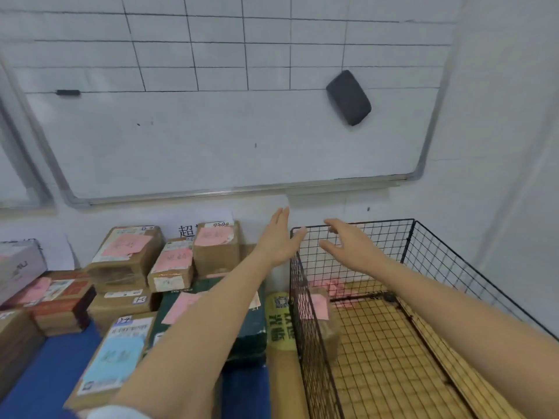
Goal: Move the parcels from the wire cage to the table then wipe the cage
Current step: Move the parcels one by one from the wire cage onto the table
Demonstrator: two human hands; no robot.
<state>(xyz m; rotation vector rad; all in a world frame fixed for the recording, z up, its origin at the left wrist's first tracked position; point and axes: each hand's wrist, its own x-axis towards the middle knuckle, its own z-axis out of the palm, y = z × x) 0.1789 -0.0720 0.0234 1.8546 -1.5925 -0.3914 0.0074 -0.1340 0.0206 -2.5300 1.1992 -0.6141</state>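
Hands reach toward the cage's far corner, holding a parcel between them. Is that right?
Not quite. In the head view the left hand and right hand reach toward the cage's far corner, but both are open and hold nothing between them.

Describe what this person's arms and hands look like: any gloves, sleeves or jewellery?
The left hand and right hand are bare: no gloves, rings or watch show. Both forearms are uncovered. A pale, whitish sleeve edge shows on the left arm at the picture's bottom edge; the right arm shows no sleeve.
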